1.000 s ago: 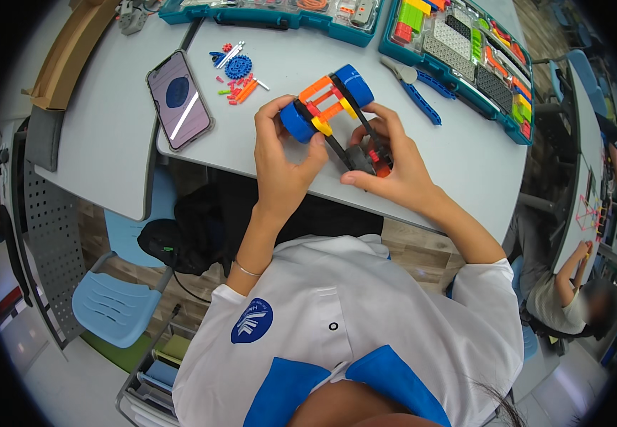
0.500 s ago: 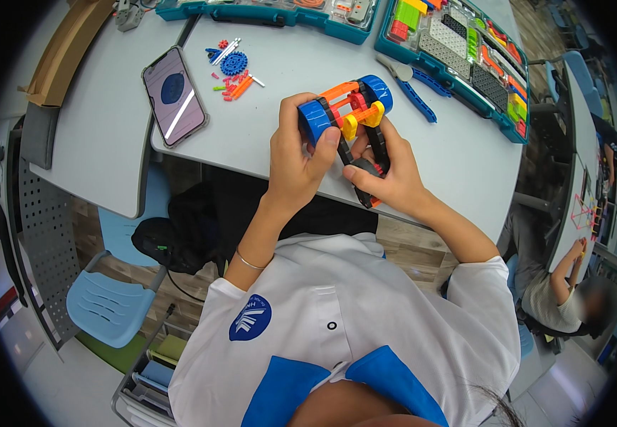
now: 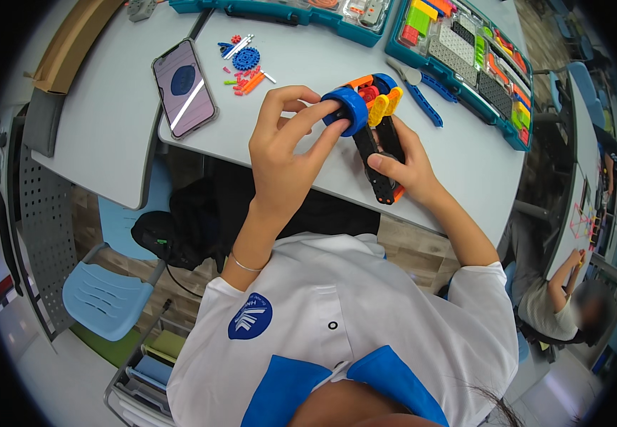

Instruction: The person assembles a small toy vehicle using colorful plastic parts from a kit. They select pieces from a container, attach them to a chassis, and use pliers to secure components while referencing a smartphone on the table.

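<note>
Over the table's near edge I hold a small toy vehicle (image 3: pixel 372 162) built from plastic parts: black beams, orange bars, yellow pieces and blue wheels. My right hand (image 3: pixel 411 165) wraps around its black frame, thumb on top. With my left hand (image 3: pixel 288 135) I pinch the near-left blue wheel (image 3: pixel 352 114), fingertips reaching into its hub. The second blue wheel (image 3: pixel 385 82) sits at the far right end of the build. Yellow pieces (image 3: pixel 384 107) stick up between the two wheels. The underside of the frame is hidden by my right palm.
A phone (image 3: pixel 184 88) lies on the table (image 3: pixel 230 135) to the left. Beside it are a blue gear (image 3: pixel 245 59) and small pink pegs (image 3: pixel 243 80). A grey-and-blue hand tool (image 3: pixel 422 92) rests right, before a teal parts case (image 3: pixel 465 78). Another person sits far right.
The vehicle has turned, bringing the left wheel's hub toward my left side. My left hand has shifted from gripping the wheel's rim to pinching at its hub. My right hand still grips the frame.
</note>
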Action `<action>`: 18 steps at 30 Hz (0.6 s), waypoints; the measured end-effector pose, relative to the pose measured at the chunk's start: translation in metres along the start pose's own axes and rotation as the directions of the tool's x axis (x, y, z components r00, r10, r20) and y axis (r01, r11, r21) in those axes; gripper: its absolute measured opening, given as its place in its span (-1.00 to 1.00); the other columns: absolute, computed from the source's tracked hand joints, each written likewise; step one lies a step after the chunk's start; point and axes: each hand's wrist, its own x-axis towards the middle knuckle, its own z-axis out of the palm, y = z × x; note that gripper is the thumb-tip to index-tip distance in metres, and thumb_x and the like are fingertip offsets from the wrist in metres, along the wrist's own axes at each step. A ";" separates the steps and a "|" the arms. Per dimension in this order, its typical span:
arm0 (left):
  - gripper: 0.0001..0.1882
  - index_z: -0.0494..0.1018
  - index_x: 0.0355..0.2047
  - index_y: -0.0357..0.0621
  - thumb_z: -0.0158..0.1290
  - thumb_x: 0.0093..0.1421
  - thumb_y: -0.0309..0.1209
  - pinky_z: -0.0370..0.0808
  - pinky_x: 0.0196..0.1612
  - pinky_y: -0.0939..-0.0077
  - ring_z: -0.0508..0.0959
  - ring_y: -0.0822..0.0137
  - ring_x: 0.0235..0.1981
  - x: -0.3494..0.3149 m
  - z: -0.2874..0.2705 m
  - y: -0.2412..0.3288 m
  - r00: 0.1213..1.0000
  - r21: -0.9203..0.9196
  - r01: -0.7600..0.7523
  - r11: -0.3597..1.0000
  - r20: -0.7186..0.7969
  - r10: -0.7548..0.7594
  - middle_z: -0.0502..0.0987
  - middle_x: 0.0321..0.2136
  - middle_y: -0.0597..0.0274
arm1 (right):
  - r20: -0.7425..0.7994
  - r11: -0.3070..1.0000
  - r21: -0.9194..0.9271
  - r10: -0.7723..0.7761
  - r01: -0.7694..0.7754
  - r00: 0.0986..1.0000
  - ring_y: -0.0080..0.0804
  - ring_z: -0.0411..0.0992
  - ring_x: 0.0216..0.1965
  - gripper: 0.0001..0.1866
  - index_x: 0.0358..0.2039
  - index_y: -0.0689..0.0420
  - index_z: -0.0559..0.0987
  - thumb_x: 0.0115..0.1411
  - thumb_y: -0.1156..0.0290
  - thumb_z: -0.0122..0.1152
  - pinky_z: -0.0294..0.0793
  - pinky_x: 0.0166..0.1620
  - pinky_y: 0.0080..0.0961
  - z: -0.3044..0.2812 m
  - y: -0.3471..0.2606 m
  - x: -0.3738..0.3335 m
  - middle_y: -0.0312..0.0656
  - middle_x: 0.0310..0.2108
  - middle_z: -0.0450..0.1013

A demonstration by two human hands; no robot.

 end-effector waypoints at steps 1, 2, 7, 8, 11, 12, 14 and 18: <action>-0.74 0.64 -0.27 -0.17 0.32 -0.03 -0.63 0.48 -0.39 0.51 0.57 0.32 -0.28 0.001 -0.002 0.000 1.000 0.018 0.012 1.000 0.020 -0.012 0.50 -0.18 0.19 | 0.001 1.000 -0.008 0.002 -0.002 1.000 -0.59 0.41 -0.30 -0.39 0.08 0.27 0.38 0.09 0.27 0.39 0.39 -0.17 -0.61 0.001 -0.001 0.000 -0.29 -0.37 0.45; -0.74 0.63 -0.28 -0.18 0.32 -0.03 -0.63 0.50 -0.38 0.49 0.57 0.32 -0.28 0.001 -0.001 -0.001 1.000 0.003 -0.008 1.000 0.012 0.008 0.50 -0.18 0.19 | 0.002 1.000 -0.017 0.004 -0.004 1.000 -0.58 0.42 -0.30 -0.38 0.09 0.28 0.37 0.09 0.29 0.39 0.40 -0.15 -0.60 0.001 -0.001 0.000 -0.29 -0.37 0.46; -0.72 0.56 -0.27 -0.29 0.29 -0.03 -0.71 0.59 -0.24 0.53 0.53 0.35 -0.24 0.002 -0.001 -0.009 0.989 -0.022 -0.139 0.990 0.043 0.140 0.43 -0.18 0.15 | -0.031 0.998 -0.045 -0.051 0.050 0.998 -0.56 0.47 -0.33 -0.35 0.12 0.31 0.33 0.09 0.34 0.40 0.47 -0.13 -0.57 0.006 0.000 -0.004 -0.23 -0.38 0.49; -0.72 0.53 -0.27 -0.30 0.27 -0.02 -0.71 0.59 -0.24 0.52 0.53 0.34 -0.24 0.003 -0.001 -0.009 0.992 -0.048 -0.112 0.993 0.059 0.114 0.40 -0.17 0.14 | -0.035 0.998 -0.044 -0.054 0.052 0.998 -0.57 0.47 -0.35 -0.35 0.11 0.31 0.33 0.08 0.34 0.40 0.46 -0.16 -0.58 0.006 -0.002 -0.003 -0.24 -0.38 0.49; -0.69 0.41 -0.18 -0.30 0.20 0.06 -0.71 0.56 -0.25 0.49 0.51 0.28 -0.26 -0.001 0.002 -0.014 0.985 -0.072 -0.084 0.994 0.145 0.094 0.27 -0.11 0.08 | -0.048 0.994 -0.098 -0.058 0.053 0.997 -0.60 0.46 -0.41 -0.37 0.10 0.31 0.35 0.07 0.35 0.39 0.42 -0.25 -0.65 0.006 -0.005 -0.003 -0.25 -0.41 0.49; -0.68 0.40 -0.18 -0.27 0.21 0.07 -0.68 0.56 -0.30 0.44 0.52 0.24 -0.29 -0.001 0.002 -0.017 0.982 -0.039 -0.105 0.994 0.156 0.110 0.28 -0.10 0.07 | -0.053 0.993 -0.100 -0.062 0.056 0.997 -0.61 0.46 -0.41 -0.39 0.08 0.30 0.35 0.08 0.35 0.39 0.41 -0.26 -0.66 0.006 -0.004 -0.003 -0.26 -0.42 0.49; -0.68 0.38 -0.18 -0.22 0.23 0.08 -0.62 0.55 -0.38 0.36 0.55 0.17 -0.36 0.001 0.003 -0.020 0.974 0.026 -0.147 0.989 0.178 0.140 0.29 -0.10 0.04 | -0.064 0.993 -0.103 -0.068 0.062 0.996 -0.63 0.46 -0.42 -0.41 0.06 0.29 0.37 0.08 0.36 0.39 0.39 -0.29 -0.68 0.008 -0.001 -0.002 -0.28 -0.43 0.48; -0.70 0.37 -0.17 -0.20 0.21 0.12 -0.57 0.53 -0.44 0.32 0.53 0.15 -0.39 0.008 0.004 -0.025 0.964 0.100 -0.190 0.977 0.208 0.166 0.28 -0.10 0.04 | -0.132 0.999 -0.046 -0.013 0.007 0.991 -0.65 0.43 -0.47 -0.46 0.03 0.26 0.38 0.09 0.37 0.38 0.37 -0.32 -0.67 0.013 -0.001 -0.003 -0.28 -0.44 0.47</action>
